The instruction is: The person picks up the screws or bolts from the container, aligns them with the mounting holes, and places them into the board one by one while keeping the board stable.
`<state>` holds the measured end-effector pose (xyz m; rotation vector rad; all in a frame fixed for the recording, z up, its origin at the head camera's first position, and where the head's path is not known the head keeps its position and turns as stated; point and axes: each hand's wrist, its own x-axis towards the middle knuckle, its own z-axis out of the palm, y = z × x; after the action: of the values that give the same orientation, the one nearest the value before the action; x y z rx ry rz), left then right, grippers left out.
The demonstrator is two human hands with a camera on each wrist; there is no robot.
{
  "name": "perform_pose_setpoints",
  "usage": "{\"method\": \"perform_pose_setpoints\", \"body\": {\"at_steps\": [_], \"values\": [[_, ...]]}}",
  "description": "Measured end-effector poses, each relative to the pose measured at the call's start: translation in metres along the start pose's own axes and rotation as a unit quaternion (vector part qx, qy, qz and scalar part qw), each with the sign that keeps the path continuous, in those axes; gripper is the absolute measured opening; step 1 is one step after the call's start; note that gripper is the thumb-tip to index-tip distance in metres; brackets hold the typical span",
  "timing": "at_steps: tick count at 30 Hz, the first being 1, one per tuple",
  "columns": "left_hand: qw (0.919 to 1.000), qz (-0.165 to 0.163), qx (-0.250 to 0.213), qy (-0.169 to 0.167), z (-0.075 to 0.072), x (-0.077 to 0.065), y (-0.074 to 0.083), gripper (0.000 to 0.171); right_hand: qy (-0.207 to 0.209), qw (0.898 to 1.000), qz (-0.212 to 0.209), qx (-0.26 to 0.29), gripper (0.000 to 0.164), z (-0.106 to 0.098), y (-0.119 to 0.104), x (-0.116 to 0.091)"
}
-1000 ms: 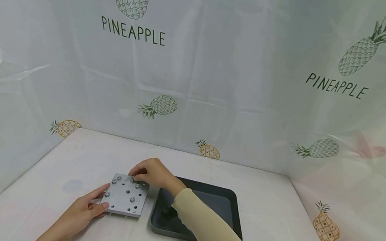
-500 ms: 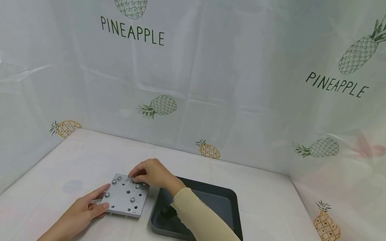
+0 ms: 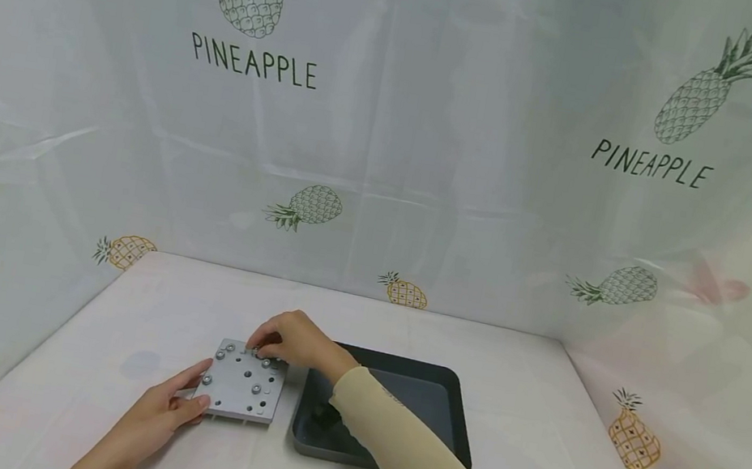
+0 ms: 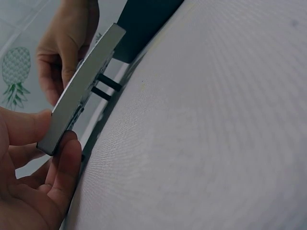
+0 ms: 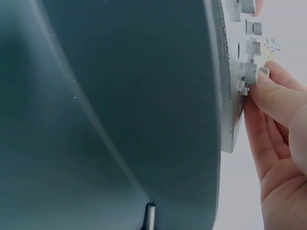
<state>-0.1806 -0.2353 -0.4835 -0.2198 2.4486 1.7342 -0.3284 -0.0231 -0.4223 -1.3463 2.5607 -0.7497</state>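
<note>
Metal plate point(image 3: 226, 395) lies left of the middle of the white worktop point(image 3: 506, 394), between the two hands of the person; at its left side is the left hand point(image 3: 159, 409), whose fingers are clamped on the plate's edge, with the thumb on one face and the other fingers under it; below the plate, in the left wrist view, two dark pegs point(image 4: 109, 82) stick out toward the worktop, but I cannot tell if their ends touch it; on the upper face there are several round bolt heads point(image 3: 256, 389) and also small dark holes; at the far edge, more to the right, the right hand point(image 3: 296, 339) reaches over, and its thumb and forefinger pinch a small bolt point(image 5: 264, 71), beside other bolts of the plate; just right of the plate, with a narrow gap, stands the dark tray point(image 3: 341, 456); the right forearm, in a pale yellow sleeve point(image 3: 414, 458), crosses above this tray; in the right wrist view, the end of a threaded rod point(image 5: 151, 215) shows inside the tray; behind all hangs a whitish curtain point(image 3: 446, 164), printed with pineapples.
</note>
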Motion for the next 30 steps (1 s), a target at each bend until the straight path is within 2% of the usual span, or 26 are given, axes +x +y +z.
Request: {"method": "perform_pose_setpoints", "body": {"at_steps": [9,14,22,30], "values": [[1.0,-0.001,-0.006,-0.002,0.001,0.0,0.002,0.071,-0.001,1.0,0.001,0.006,0.022,-0.003,-0.001,-0.003],[1.0,-0.003,-0.003,0.0,0.001,0.0,0.002,0.072,-0.011,1.0,-0.007,0.003,0.024,-0.014,0.0,-0.012],[1.0,0.005,0.006,0.005,0.001,-0.001,0.003,0.072,-0.003,1.0,-0.008,0.01,0.025,-0.046,0.01,-0.042],[1.0,-0.001,0.001,0.005,0.001,0.0,0.0,0.073,-0.005,1.0,0.001,0.016,0.028,-0.072,0.032,-0.084]]}}
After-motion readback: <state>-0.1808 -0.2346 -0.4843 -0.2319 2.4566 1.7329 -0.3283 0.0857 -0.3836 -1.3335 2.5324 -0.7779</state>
